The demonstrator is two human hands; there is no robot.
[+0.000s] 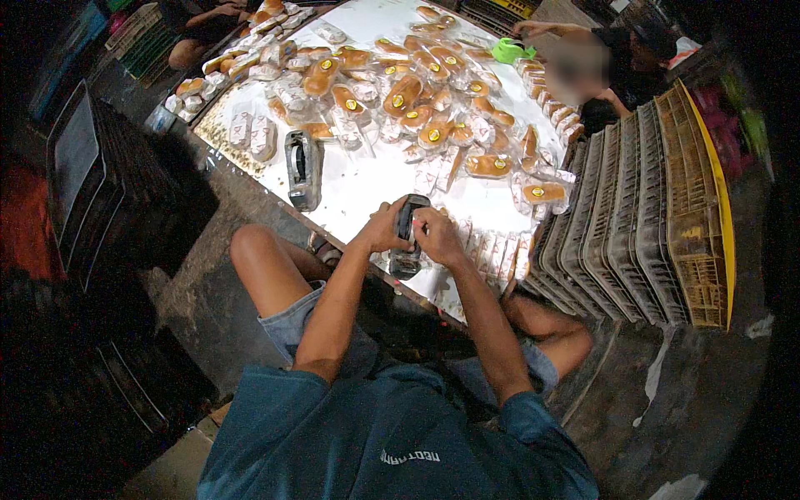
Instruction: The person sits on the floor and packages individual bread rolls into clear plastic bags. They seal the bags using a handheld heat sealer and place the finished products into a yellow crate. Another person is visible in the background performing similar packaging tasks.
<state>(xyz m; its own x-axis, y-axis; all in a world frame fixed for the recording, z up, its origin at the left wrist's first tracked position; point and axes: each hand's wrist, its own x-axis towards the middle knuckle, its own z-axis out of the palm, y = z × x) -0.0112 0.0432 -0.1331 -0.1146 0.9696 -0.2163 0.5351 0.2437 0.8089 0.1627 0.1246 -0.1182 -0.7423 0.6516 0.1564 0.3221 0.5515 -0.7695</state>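
Note:
At the near edge of the white tabletop, my left hand (pixel 382 228) grips the left side of a black tape dispenser (pixel 406 265). My right hand (pixel 437 236) is over its right side with fingers curled in at the middle. A small red spot (pixel 416 223) shows at those fingertips; whether they pinch something is too small to tell. A second black tape dispenser (pixel 302 172) lies to the left, farther up the table. Beyond my hands spreads a heap of bread rolls in clear bags (pixel 403 95), many with round yellow stickers. Wrapped packs (pixel 497 253) stand in a row just right of my right hand.
Stacked plastic crates (pixel 625 212) rise against the table's right side. Dark stacked trays (pixel 94 181) stand at left. A person (pixel 631 69) sits at the far right near more lined-up rolls (pixel 550 94) and a bright green item (pixel 511 51). Another person's arm (pixel 215 15) shows at far left.

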